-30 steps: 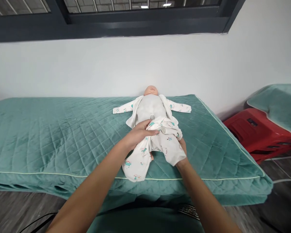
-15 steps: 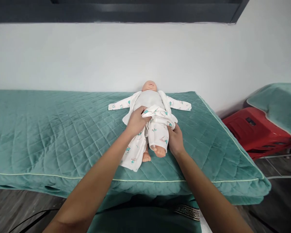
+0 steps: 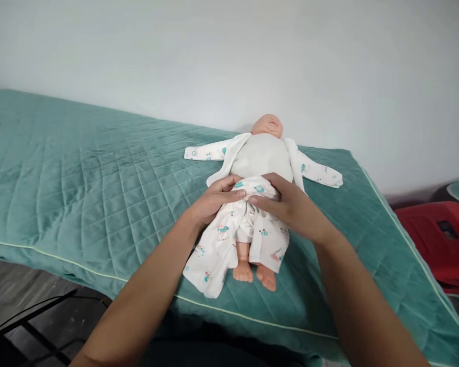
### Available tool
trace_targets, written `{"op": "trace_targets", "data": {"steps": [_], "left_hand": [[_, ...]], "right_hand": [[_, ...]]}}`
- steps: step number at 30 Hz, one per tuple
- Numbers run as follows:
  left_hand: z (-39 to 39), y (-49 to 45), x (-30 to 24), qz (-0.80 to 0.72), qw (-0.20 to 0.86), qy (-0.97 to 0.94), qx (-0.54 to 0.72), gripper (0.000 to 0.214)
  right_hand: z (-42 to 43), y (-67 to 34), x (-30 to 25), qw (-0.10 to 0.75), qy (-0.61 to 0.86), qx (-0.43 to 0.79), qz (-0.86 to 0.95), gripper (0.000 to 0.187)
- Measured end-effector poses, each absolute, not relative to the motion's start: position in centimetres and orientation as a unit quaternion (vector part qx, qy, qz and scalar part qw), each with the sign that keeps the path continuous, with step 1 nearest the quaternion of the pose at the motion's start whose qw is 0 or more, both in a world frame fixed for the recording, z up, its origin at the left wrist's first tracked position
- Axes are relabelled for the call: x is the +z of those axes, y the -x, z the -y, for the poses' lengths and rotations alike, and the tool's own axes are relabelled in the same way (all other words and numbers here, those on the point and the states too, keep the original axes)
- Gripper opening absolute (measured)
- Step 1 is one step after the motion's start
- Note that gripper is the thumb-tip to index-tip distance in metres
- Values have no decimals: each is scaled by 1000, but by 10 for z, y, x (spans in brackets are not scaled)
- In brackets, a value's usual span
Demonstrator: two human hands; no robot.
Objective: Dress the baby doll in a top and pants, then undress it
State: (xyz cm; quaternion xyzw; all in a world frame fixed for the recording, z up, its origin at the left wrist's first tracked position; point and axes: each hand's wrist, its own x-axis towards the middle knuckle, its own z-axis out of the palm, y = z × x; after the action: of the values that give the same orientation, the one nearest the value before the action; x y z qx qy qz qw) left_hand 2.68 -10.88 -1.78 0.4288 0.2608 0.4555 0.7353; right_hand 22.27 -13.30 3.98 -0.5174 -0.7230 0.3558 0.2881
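Observation:
A baby doll lies on its back on the green quilted mattress, feet toward me. Its printed white jacket is spread open, with the sleeves stretched out to both sides. Across the doll's hips, printed white baby pants are bunched at the waist. My left hand pinches the waistband on the left between thumb and fingers. On the right side of the same waistband, my right hand grips the cloth. Both bare feet show below; the left pant leg lies loose beside the doll's leg.
Behind the mattress stands a plain white wall. A red plastic item sits low at the right, partly under green cloth. Dark metal bars and a cable are on the floor at lower left.
My right hand has moved from beside the doll's thigh up to the waistband. The pants leg on the right now hangs looser around the leg. My view has turned and come closer.

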Motion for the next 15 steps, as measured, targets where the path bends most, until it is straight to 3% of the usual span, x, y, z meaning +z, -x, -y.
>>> {"op": "trace_targets", "data": {"steps": [2,4,8,15], "left_hand": [[108,-26,-19,-263,739,-423,453,37],[106,-24,-22,-266,740,-420,453,35],[103,-18,-26,-269,740,-445,427,31],[99,-11,-31,-232,754,-492,368,48]], "right_hand": [[111,-220,49,211,496,424,727,35],[95,-219,44,197,454,510,703,30],[85,-224,16,291,392,641,592,24],[88,-223,6,372,320,727,480,27]]}}
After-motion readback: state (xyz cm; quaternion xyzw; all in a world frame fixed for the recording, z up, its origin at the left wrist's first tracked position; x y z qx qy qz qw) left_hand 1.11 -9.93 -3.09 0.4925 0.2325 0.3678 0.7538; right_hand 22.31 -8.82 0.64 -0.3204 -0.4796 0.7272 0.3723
